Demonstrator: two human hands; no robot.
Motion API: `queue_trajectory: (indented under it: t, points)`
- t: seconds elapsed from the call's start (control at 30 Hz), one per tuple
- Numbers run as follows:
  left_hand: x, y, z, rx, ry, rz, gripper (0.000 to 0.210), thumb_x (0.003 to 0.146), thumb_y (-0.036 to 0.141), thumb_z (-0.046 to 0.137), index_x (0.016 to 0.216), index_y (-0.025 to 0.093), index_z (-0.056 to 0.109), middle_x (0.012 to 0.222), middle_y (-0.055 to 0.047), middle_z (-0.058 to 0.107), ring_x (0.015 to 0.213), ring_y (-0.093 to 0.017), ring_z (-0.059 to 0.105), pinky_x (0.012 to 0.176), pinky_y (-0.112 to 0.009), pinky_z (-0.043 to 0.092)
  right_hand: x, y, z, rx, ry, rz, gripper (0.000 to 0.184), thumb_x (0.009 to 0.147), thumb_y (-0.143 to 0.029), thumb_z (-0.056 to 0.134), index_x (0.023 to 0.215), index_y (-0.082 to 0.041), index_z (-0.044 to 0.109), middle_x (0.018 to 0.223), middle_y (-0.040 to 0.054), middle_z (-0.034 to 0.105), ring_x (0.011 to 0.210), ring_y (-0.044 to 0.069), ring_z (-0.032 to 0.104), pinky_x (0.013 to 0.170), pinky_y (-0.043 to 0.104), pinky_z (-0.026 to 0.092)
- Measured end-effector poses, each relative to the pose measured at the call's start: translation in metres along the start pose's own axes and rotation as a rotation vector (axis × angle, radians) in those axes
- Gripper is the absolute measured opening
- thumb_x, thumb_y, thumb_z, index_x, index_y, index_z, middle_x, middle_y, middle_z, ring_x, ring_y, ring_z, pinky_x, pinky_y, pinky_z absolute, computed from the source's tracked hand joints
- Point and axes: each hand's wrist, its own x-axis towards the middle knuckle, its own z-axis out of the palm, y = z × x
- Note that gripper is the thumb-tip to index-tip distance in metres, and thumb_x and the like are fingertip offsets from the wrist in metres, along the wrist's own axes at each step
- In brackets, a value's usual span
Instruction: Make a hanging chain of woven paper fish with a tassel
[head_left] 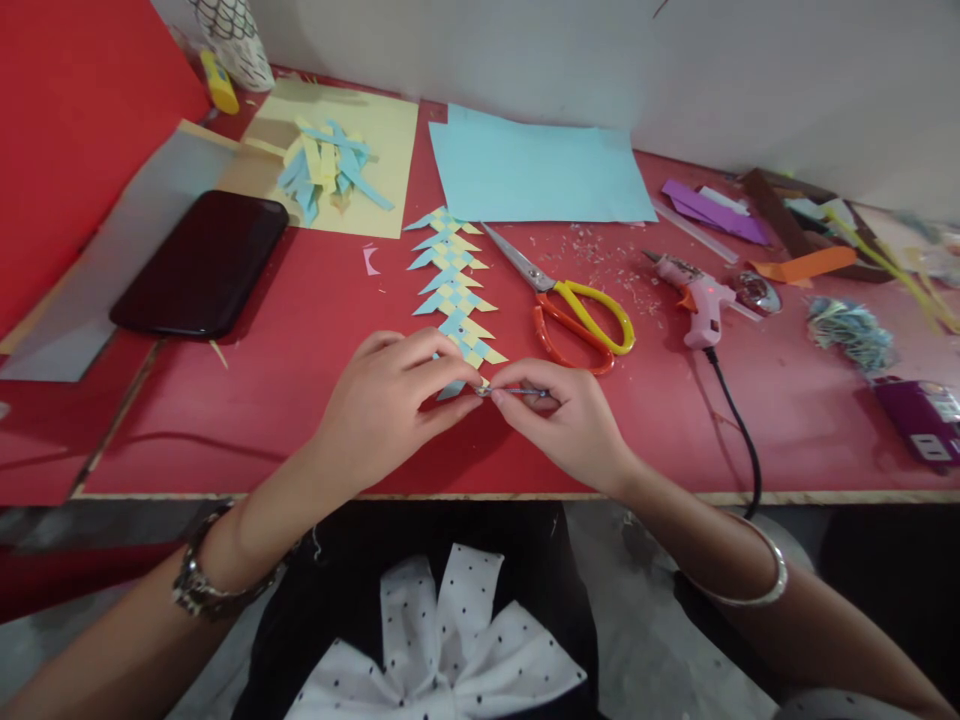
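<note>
Both hands meet near the table's front edge, fingertips almost touching. My left hand (397, 405) is closed in a pinch on a small pale piece, too small to name. My right hand (574, 420) pinches a thin grey-blue strip (517, 391), which runs between its thumb and fingers. Just beyond the fingers lies a woven paper braid (452, 275) of light blue and yellow strips with pointed ends. My left hand hides part of its near end. Right of the braid rest scissors (551, 290) with one yellow and one red-orange handle.
Blue paper sheets (540, 170) lie at the back. Loose paper strips (330, 165) sit on a yellow sheet (390, 150). A black phone (202, 265) is at left. At right are a pink glue gun (705, 300) with a cord, a tinsel bundle (851, 330) and a purple box (919, 420).
</note>
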Motion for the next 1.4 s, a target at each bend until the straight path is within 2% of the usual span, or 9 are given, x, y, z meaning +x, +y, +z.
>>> queue_trajectory:
  t: [0.2, 0.47, 0.67, 0.87, 1.0, 1.1, 1.27, 1.4]
  points:
    - [0.0, 0.0007, -0.0015, -0.008, -0.009, -0.013, 0.017, 0.083, 0.028, 0.048, 0.079, 0.02, 0.062, 0.075, 0.0, 0.064, 0.071, -0.013, 0.059, 0.068, -0.028, 0.037, 0.001, -0.0004, 0.0003, -0.027, -0.005, -0.011, 0.01, 0.076, -0.02, 0.051, 0.075, -0.016, 0.061, 0.068, -0.0021, 0.061, 0.054, 0.005, 0.051, 0.049, 0.014, 0.04]
    - [-0.0009, -0.0002, -0.0008, -0.06, -0.013, -0.011, 0.014, 0.082, 0.026, 0.05, 0.079, 0.02, 0.062, 0.075, 0.001, 0.064, 0.071, -0.013, 0.059, 0.068, -0.028, 0.037, 0.0012, -0.0017, 0.0006, -0.039, -0.002, -0.006, 0.01, 0.075, -0.018, 0.051, 0.074, -0.017, 0.061, 0.07, -0.0017, 0.063, 0.057, 0.006, 0.054, 0.05, 0.015, 0.041]
    - [0.0003, 0.0013, -0.0036, -0.142, -0.048, -0.094, 0.011, 0.08, 0.026, 0.053, 0.075, 0.02, 0.062, 0.071, 0.002, 0.063, 0.066, -0.012, 0.057, 0.065, -0.026, 0.037, 0.0001, -0.0008, 0.0003, -0.087, 0.026, -0.038, 0.01, 0.075, -0.02, 0.052, 0.078, -0.017, 0.061, 0.07, -0.0019, 0.063, 0.055, 0.006, 0.053, 0.051, 0.015, 0.041]
    - [0.0016, 0.0032, -0.0065, -0.347, -0.082, -0.202, 0.011, 0.077, 0.024, 0.056, 0.068, 0.019, 0.06, 0.064, 0.004, 0.059, 0.059, -0.008, 0.053, 0.058, -0.02, 0.04, 0.0003, -0.0025, 0.0005, -0.216, 0.071, -0.103, 0.011, 0.077, -0.024, 0.053, 0.077, -0.02, 0.063, 0.07, -0.0032, 0.065, 0.046, 0.005, 0.048, 0.055, 0.019, 0.04]
    - [0.0031, 0.0046, -0.0073, -0.522, -0.105, -0.3, 0.01, 0.074, 0.019, 0.056, 0.065, 0.018, 0.058, 0.061, 0.004, 0.056, 0.057, -0.008, 0.051, 0.054, -0.017, 0.041, -0.0003, -0.0042, 0.0007, -0.294, 0.139, -0.211, 0.011, 0.078, -0.022, 0.053, 0.079, -0.021, 0.064, 0.073, -0.0034, 0.068, 0.045, 0.005, 0.047, 0.055, 0.02, 0.039]
    - [0.004, 0.0033, -0.0066, -0.65, -0.137, -0.362, 0.011, 0.074, 0.022, 0.055, 0.065, 0.017, 0.057, 0.059, 0.003, 0.055, 0.057, -0.009, 0.052, 0.053, -0.018, 0.043, -0.0008, -0.0046, 0.0014, -0.344, 0.172, -0.32, 0.012, 0.079, -0.02, 0.053, 0.078, -0.022, 0.064, 0.069, -0.0041, 0.068, 0.043, 0.005, 0.045, 0.054, 0.021, 0.037]
    - [0.0028, 0.0001, -0.0029, -0.807, -0.175, -0.421, 0.016, 0.076, 0.027, 0.053, 0.064, 0.017, 0.053, 0.058, 0.002, 0.054, 0.054, -0.009, 0.051, 0.049, -0.02, 0.044, -0.0011, -0.0036, 0.0021, -0.483, 0.223, -0.461, 0.017, 0.081, -0.02, 0.05, 0.077, -0.025, 0.066, 0.047, -0.0069, 0.057, 0.04, 0.006, 0.04, 0.05, 0.024, 0.031]
    - [0.0022, 0.0006, -0.0028, -0.821, -0.162, -0.438, 0.018, 0.079, 0.027, 0.05, 0.063, 0.018, 0.05, 0.057, 0.003, 0.052, 0.048, -0.007, 0.048, 0.042, -0.018, 0.04, 0.0009, -0.0037, 0.0005, -0.62, 0.233, -0.537, 0.024, 0.081, -0.016, 0.046, 0.077, -0.027, 0.066, 0.044, -0.0069, 0.05, 0.041, 0.006, 0.04, 0.05, 0.026, 0.027]
